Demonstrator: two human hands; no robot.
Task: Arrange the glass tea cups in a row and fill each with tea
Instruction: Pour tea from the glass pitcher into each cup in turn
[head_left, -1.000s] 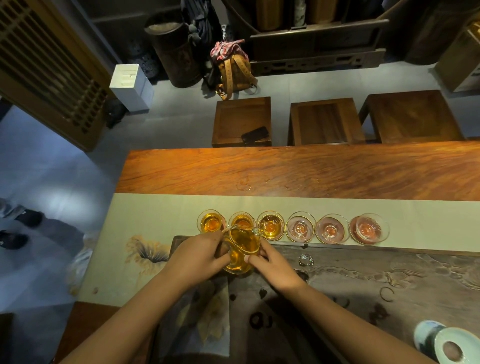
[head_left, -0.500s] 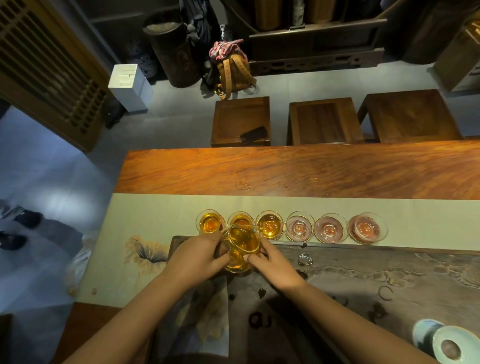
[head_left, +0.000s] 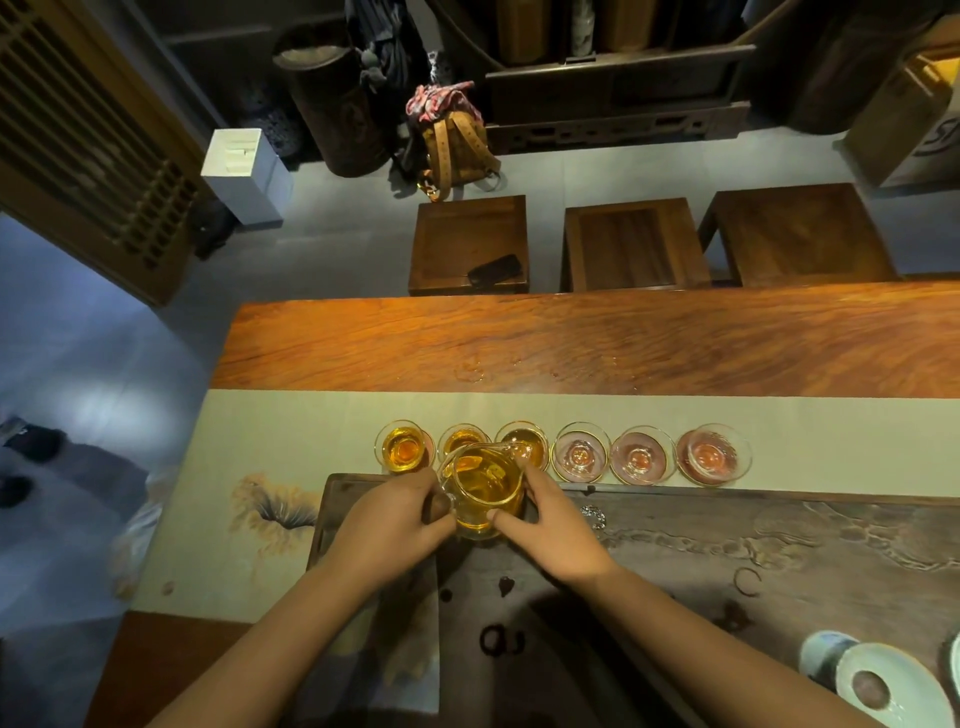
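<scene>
Between both hands (head_left: 395, 525): glass pitcher (head_left: 483, 488), tea-filled, gripped from each side.

Bare forearms, no sleeves in view

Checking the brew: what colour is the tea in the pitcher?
Golden amber tea in the pitcher, head view.
</scene>
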